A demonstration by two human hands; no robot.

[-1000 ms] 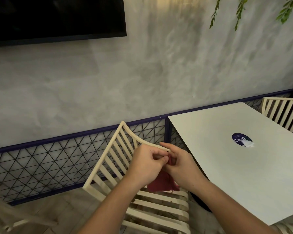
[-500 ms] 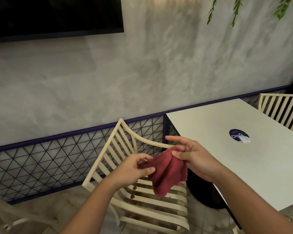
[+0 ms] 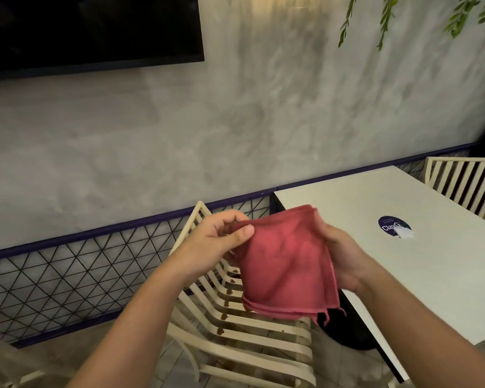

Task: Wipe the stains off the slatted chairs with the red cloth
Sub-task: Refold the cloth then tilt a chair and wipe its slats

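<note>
A red cloth (image 3: 286,261) is held up, folded, at frame centre, above a slatted chair (image 3: 235,326). Its upper left corner is pinched between thumb and curled fingers of the left hand (image 3: 216,242). Its right edge is gripped by the right hand (image 3: 345,256), whose fingers are hidden behind the fabric. Brown stains (image 3: 223,316) are seen on the seat slats at lower centre. A white table (image 3: 431,270) is set at right.

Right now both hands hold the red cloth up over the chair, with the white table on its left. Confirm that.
Wrong side: the head view shows the white table to the right of the chair. Otherwise correct: left hand and right hand hold the red cloth up over the chair.
</note>
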